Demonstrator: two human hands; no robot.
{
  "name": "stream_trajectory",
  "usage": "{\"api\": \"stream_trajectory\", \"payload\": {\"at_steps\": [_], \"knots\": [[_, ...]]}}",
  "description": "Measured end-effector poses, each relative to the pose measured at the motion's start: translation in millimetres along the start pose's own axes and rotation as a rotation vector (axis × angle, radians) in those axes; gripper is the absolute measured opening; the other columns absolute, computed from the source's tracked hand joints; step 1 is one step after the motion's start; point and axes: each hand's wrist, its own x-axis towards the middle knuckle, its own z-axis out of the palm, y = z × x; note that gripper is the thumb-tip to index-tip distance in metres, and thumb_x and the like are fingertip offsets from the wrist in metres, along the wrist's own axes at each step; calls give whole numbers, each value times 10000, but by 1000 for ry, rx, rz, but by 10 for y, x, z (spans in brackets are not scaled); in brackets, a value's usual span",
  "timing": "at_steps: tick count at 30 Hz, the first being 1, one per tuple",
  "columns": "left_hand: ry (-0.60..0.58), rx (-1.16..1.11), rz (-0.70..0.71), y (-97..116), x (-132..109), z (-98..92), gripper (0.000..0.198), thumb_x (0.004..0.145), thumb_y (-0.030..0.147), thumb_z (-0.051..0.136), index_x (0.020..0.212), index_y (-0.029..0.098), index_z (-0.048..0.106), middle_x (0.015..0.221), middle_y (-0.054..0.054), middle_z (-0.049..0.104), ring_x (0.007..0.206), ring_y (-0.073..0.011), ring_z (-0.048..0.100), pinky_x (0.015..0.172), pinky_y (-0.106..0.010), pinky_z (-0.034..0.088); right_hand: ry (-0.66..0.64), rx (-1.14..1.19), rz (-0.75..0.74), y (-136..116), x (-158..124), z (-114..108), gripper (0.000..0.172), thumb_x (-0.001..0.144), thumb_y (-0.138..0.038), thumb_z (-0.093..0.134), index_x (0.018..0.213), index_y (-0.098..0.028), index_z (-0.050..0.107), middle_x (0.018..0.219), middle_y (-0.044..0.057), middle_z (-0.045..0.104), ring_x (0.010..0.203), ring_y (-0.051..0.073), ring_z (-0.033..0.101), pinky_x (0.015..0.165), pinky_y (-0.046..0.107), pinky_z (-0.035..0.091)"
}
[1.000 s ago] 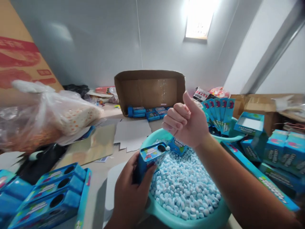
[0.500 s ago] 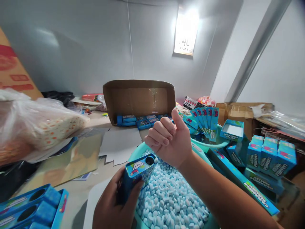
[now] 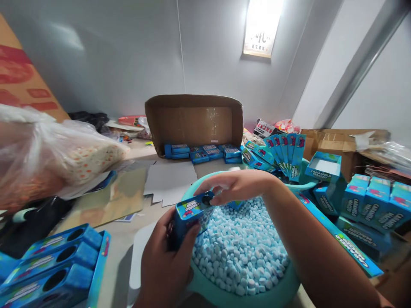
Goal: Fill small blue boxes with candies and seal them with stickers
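Note:
My left hand (image 3: 168, 256) is wrapped round a small blue candy box (image 3: 190, 209), held upright with its round hole facing up. My right hand (image 3: 233, 188) arches over from the right, its thumb and curled fingertips touching the box top by the hole. Whatever those fingers hold is hidden. Beneath both hands stands a turquoise basin (image 3: 221, 297), heaped with pale blue candy tablets (image 3: 244, 250). Part of another blue box (image 3: 236, 205) shows on the tablets behind my right hand.
Blue boxes with round holes (image 3: 61, 254) sit in a tray at lower left. An open cardboard box (image 3: 195, 122) with blue packs stands behind. At right are a second basin (image 3: 302, 186) with fanned packs (image 3: 287, 152) and several upright boxes (image 3: 372, 196). Plastic bags (image 3: 73, 145) lie left.
My right hand has turned over from a raised, thumb-up curl and come down onto the box's hole. My left hand still holds the box. The view has shifted slightly.

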Motion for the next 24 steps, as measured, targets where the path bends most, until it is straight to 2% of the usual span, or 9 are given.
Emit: {"api": "stream_trajectory", "payload": {"at_steps": [5, 10, 14, 16, 18, 19, 21, 24], "knots": [[11, -63, 37, -18, -6, 16, 628, 688, 626, 684, 1204, 277, 605, 1083, -61, 721, 981, -291, 679, 873, -483, 542, 19, 128, 21, 25, 60, 16, 326, 934, -127, 535, 1242, -160, 635, 1152, 51, 666, 930, 113, 618, 784, 212, 514], [17, -75, 83, -28, -21, 18, 588, 706, 569, 710, 1211, 286, 606, 1129, -53, 712, 1005, -279, 681, 886, -471, 545, 34, 103, 59, 59, 139, 95, 329, 922, -325, 635, 1209, -163, 642, 1142, 63, 671, 969, 154, 623, 771, 227, 522], [26, -101, 138, -53, -18, 31, 548, 724, 507, 723, 1209, 280, 606, 1155, -52, 699, 1000, -259, 684, 872, -435, 552, 91, 151, 222, 138, 147, 61, 342, 980, -459, 517, 1174, -213, 654, 1178, 63, 666, 935, 171, 656, 738, 245, 546], [13, -155, 158, -63, -14, 44, 542, 739, 469, 729, 1218, 259, 588, 1117, -55, 702, 962, -237, 690, 847, -406, 558, 160, 134, 324, 223, 155, 28, 315, 996, -437, 475, 1126, -221, 664, 1150, 73, 680, 909, 179, 670, 711, 250, 554], [27, -232, 184, -59, -10, 62, 533, 750, 419, 735, 1213, 218, 563, 1037, -56, 700, 890, -207, 691, 803, -365, 564, 160, 25, 456, 315, 194, 39, 256, 955, -378, 543, 1121, -220, 657, 1070, 84, 700, 872, 197, 680, 662, 255, 555], [48, -279, 210, -51, -7, 73, 525, 751, 394, 738, 1201, 200, 550, 998, -52, 691, 860, -192, 686, 783, -344, 564, 125, -44, 521, 354, 230, 71, 278, 918, -354, 594, 1159, -222, 641, 1044, 87, 704, 845, 203, 683, 636, 259, 553], [105, -382, 276, -31, 5, 91, 500, 749, 358, 743, 1161, 180, 523, 954, -41, 663, 835, -170, 671, 764, -313, 559, 19, -178, 600, 403, 325, 180, 475, 825, -346, 697, 1271, -227, 588, 1085, 98, 691, 789, 209, 681, 591, 266, 545], [120, -451, 323, -20, 48, 100, 443, 744, 346, 747, 1080, 178, 513, 888, -11, 608, 800, -144, 640, 745, -285, 547, -51, -381, 581, 421, 476, 372, 775, 680, -412, 805, 1374, -208, 525, 1298, 154, 588, 806, 228, 676, 604, 290, 536]]}}
